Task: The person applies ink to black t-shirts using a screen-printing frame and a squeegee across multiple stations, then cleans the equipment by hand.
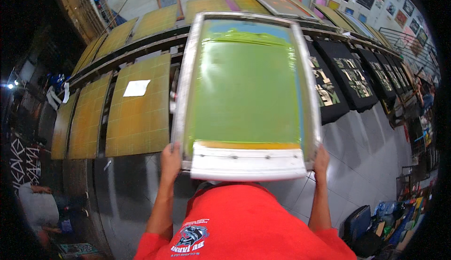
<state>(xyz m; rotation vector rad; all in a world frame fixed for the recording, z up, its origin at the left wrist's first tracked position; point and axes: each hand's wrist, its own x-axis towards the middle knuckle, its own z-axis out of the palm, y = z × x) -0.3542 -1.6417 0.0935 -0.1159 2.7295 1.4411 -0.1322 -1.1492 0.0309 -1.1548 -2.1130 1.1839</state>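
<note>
Held out in front of me is a large screen printing frame [306, 67] with a pale rim. Green ink [246, 90] coats its mesh, thicker along the far end. Across the near end rests a wide white squeegee [249, 162], with an orange-yellow strip along its far edge. My left hand [171, 159] grips the frame's near left corner, and my right hand [321, 160] grips the near right corner. The fingers of both hands are partly hidden under or behind the rim.
Slanted yellowish printing boards [138, 114] line the left side, one bearing a white paper [136, 88]. Black printed shirts [350, 74] lie on boards to the right. More boards [157, 23] stand along the back wall. Clutter [390, 222] sits at lower right; another person [37, 203] is at lower left.
</note>
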